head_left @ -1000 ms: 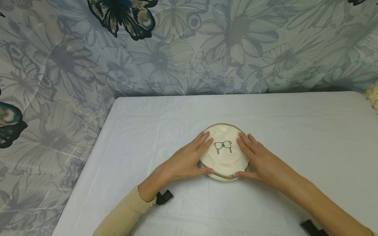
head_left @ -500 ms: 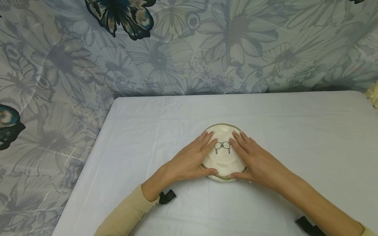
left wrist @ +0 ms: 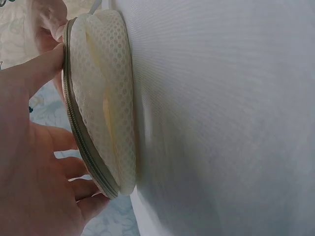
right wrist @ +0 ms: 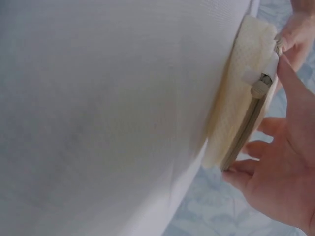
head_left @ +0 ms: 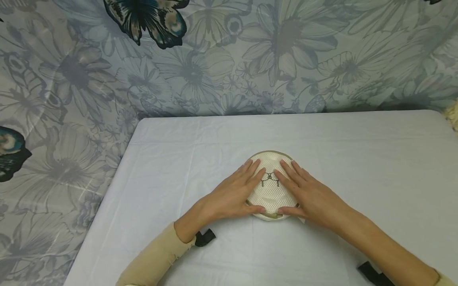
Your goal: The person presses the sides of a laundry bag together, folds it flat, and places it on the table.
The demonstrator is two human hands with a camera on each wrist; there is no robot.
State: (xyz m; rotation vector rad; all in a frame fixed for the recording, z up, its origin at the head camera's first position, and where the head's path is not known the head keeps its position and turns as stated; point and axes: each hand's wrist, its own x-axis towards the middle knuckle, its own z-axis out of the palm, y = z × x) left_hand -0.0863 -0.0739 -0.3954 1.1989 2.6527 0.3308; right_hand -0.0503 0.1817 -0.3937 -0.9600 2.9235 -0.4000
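A round cream mesh laundry bag (head_left: pixel 273 198) with an olive zip around its edge lies on the white-covered table. Its top bears a dark line drawing, partly covered by fingertips. My left hand (head_left: pixel 234 192) rests on the left side, fingers spread straight over the mesh and thumb at the near rim. Mirroring it, my right hand (head_left: pixel 313 192) rests on the right side. The left wrist view shows the zip (left wrist: pixel 78 118) close to the left fingers and the soft mesh side wall. A zip pull (right wrist: pixel 260 89) and white tag show near my right thumb in the right wrist view.
The white-clothed table (head_left: pixel 189 159) extends around the bag. Behind it and to the left hangs a floral cloth (head_left: pixel 193 71) with a dark butterfly (head_left: pixel 154 20). Something yellow (head_left: pixel 452 115) shows at the right edge.
Both hands have slid inward over the bag, towards each other. Their fingertips now cover more of the line drawing. The bag has stayed nearly in place.
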